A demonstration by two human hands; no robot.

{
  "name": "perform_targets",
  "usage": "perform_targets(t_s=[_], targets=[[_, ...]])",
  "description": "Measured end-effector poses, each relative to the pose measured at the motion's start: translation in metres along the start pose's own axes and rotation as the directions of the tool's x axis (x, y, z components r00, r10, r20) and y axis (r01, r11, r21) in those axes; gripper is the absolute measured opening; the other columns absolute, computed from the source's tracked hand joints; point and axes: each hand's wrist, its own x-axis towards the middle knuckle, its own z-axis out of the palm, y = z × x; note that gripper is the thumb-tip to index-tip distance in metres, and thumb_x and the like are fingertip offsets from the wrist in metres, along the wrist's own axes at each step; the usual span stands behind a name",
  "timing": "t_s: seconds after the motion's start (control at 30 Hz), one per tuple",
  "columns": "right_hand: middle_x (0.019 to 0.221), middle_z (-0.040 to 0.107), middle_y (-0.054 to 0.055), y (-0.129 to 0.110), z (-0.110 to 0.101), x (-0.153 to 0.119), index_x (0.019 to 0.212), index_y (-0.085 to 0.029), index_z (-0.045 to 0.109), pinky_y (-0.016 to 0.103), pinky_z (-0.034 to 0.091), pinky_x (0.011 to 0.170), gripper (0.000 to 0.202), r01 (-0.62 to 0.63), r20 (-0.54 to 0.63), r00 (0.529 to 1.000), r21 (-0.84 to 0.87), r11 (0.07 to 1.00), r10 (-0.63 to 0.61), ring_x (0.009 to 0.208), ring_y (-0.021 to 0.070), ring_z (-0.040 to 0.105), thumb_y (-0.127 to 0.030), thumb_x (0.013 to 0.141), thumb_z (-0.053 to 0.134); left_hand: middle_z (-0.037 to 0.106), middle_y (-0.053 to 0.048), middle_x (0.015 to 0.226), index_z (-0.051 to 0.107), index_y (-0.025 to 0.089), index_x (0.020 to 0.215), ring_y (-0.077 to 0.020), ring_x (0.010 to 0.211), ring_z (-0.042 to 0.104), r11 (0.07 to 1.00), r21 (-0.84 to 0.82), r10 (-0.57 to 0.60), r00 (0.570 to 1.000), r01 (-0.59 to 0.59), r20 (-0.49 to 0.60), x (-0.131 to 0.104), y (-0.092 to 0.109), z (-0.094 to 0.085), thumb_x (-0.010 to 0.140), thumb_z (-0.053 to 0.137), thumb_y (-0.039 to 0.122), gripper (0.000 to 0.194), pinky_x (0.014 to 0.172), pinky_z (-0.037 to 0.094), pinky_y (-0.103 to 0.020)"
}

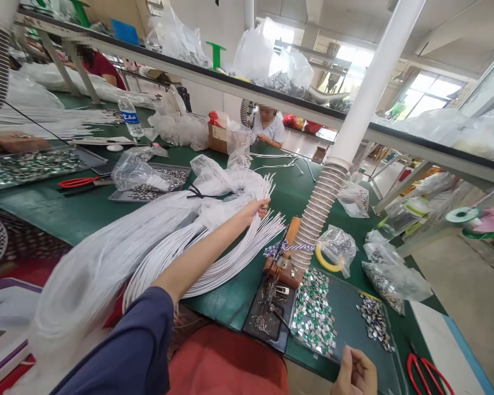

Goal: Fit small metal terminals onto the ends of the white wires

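Observation:
My left hand (pixel 258 208) reaches across the bench with its fingers closed on the ends of some white wires (pixel 214 258). The rest of that long bundle curves over the bench edge toward me, partly wrapped in clear plastic (pixel 94 274). At the bottom right, my right hand (pixel 356 373) is closed, thumb against curled fingers; whether anything is pinched there is too small to tell. It is nearest a dark tray (pixel 349 307) with small green-and-silver boards (pixel 315 312) and a pile of small metal parts (pixel 374 321).
A ribbed extraction hose (pixel 321 208) drops beside a soldering stand (pixel 280 269). Red-handled scissors (pixel 426 376) lie at right, a yellow tape roll (pixel 329 260) behind the tray. An overhead shelf (pixel 230 82) crosses the bench. Further trays (pixel 107 156) stand left; two people sit beyond.

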Motion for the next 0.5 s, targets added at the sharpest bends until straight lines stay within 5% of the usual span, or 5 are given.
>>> perform_targets(t_s=[0.1,0.17,0.3,0.4,0.5], targets=[[0.077,0.066,0.005,0.007,0.002,0.003,0.087,-0.016,0.064,0.027,0.055,0.057,0.054,0.043,0.009,0.999,0.038,0.998,-0.043,0.067,0.0196,0.065,-0.070,0.081,0.068,0.065,-0.012,0.128,0.061,0.016,0.129,-0.0253,0.107,0.068,0.932,-0.362,-0.001,0.998,-0.022,-0.062,-0.014,0.032,-0.018,0.098,0.065,0.032,0.035,0.089,0.060,-0.046],[0.074,0.065,0.005,0.009,0.002,0.006,0.084,-0.017,0.064,0.026,0.055,0.058,0.055,0.078,0.013,0.997,0.081,0.994,-0.080,0.066,0.0187,0.064,-0.071,0.080,0.069,0.069,-0.005,0.095,0.065,0.012,0.109,-0.0128,0.073,0.067,0.841,-0.536,0.016,0.994,-0.072,-0.109,-0.035,0.058,-0.035,0.101,0.059,0.031,0.022,0.066,0.059,-0.026],[0.075,0.064,0.004,0.007,-0.001,0.010,0.084,-0.017,0.064,0.029,0.054,0.063,0.055,0.076,0.048,0.995,0.143,0.987,-0.084,0.067,0.0184,0.061,-0.072,0.079,0.070,0.032,0.012,0.052,0.053,0.016,0.079,-0.0011,0.034,0.026,0.661,-0.727,0.105,0.982,-0.185,-0.154,-0.114,0.095,-0.047,0.106,0.048,0.026,0.029,0.035,0.026,-0.006],[0.080,0.063,0.005,0.009,-0.004,0.011,0.086,-0.017,0.064,0.029,0.052,0.065,0.053,0.040,0.073,0.996,0.164,0.986,-0.053,0.071,0.0188,0.060,-0.069,0.078,0.072,0.033,0.014,0.050,0.053,0.020,0.081,-0.0015,0.032,0.022,0.425,-0.905,0.260,0.958,-0.003,0.119,-0.195,0.087,-0.020,0.090,0.074,0.033,0.026,0.032,0.025,-0.008],[0.083,0.061,0.004,0.013,-0.006,0.014,0.090,-0.018,0.061,0.028,0.049,0.062,0.052,0.013,0.117,0.992,0.213,0.977,-0.039,0.071,0.0179,0.057,-0.068,0.079,0.071,0.042,0.011,0.054,0.051,0.021,0.077,-0.0041,0.037,0.032,0.655,-0.727,0.288,0.822,0.206,0.492,-0.267,0.049,0.030,0.077,0.081,0.045,0.039,0.036,0.033,-0.013]])
